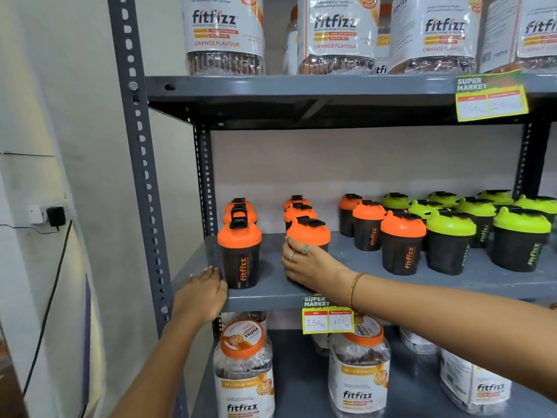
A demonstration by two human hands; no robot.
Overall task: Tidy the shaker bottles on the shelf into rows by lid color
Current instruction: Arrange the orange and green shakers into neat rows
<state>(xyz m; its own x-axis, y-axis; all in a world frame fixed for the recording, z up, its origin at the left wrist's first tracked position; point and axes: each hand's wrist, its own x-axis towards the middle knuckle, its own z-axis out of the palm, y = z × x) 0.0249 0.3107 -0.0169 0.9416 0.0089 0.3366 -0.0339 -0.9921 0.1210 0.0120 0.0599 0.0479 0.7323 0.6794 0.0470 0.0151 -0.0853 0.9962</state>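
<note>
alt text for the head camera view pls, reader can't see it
A right hand grips an orange-lidded bottle on a grey shelf, while the left hand rests beside another orange-lidded bottle. Further right stand more orange-lidded, then green-lidded bottles.

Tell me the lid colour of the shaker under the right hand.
Orange lid with a black flip cap, head view.

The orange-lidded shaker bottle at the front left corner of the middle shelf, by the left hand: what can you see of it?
The front-left shaker bottle has a dark, smoky, plastic-looking cup with "fitfizz" printed vertically in orange, and a domed orange lid topped by a black flip cap and loop. It stands upright at the front edge of the grey metal shelf, heading a column of orange-lidded bottles. The left hand lies flat against its lower left side, fingertips at the base.
</note>
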